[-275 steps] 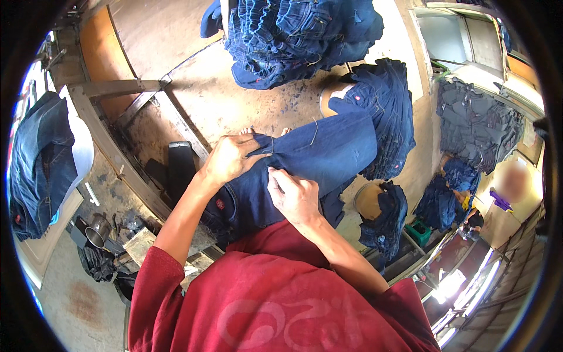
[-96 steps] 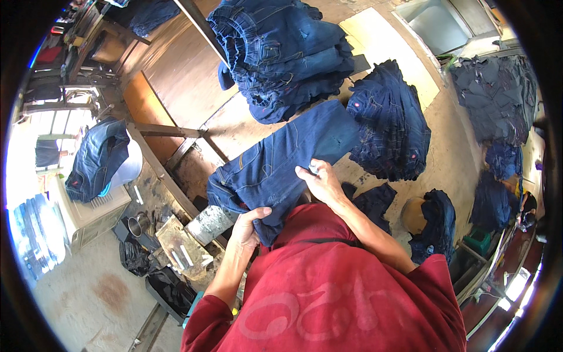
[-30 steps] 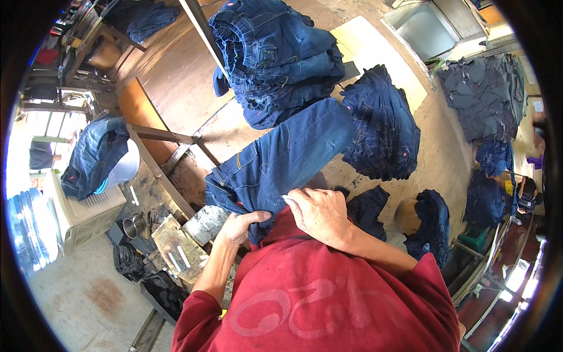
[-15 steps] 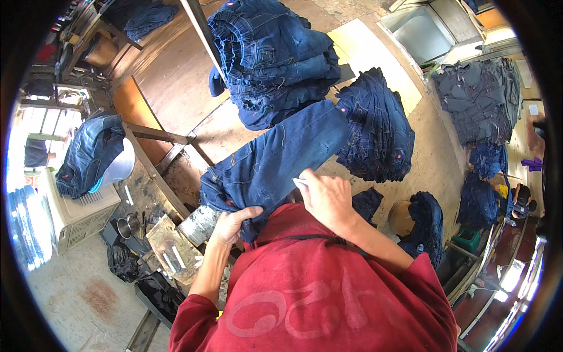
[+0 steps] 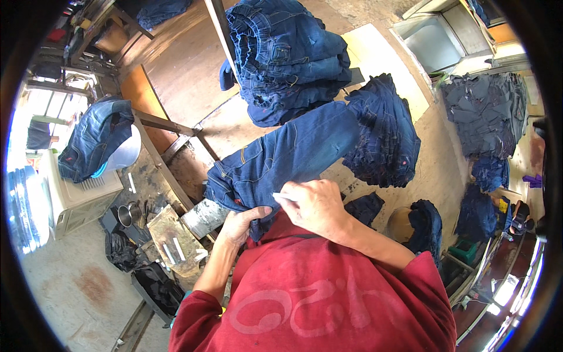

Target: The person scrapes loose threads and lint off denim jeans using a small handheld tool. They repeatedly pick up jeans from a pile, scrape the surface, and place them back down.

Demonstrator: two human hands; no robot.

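A pair of blue jeans point(image 5: 296, 144) lies stretched in front of me, its near end draped over a pale, worn cylindrical support point(image 5: 204, 218). My left hand point(image 5: 239, 226) grips the near edge of the denim, thumb on top and fingers underneath. Pinched in my right hand point(image 5: 316, 205) is a small white stick point(image 5: 281, 198), its tip over the denim close to my left thumb. Whether the tip touches the cloth I cannot tell.
Beyond the jeans stands a tall denim stack point(image 5: 287, 56) beside a post point(image 5: 221, 29). Another denim pile point(image 5: 384, 138) is at the right, a grey garment pile point(image 5: 487, 111) farther right. At the left are a board point(image 5: 167, 222) with several white sticks and a metal cup point(image 5: 128, 215).
My right hand has moved left and slightly down with the white stick, nearer my left hand. The left hand keeps its hold on the jeans. The whole view has shifted slightly.
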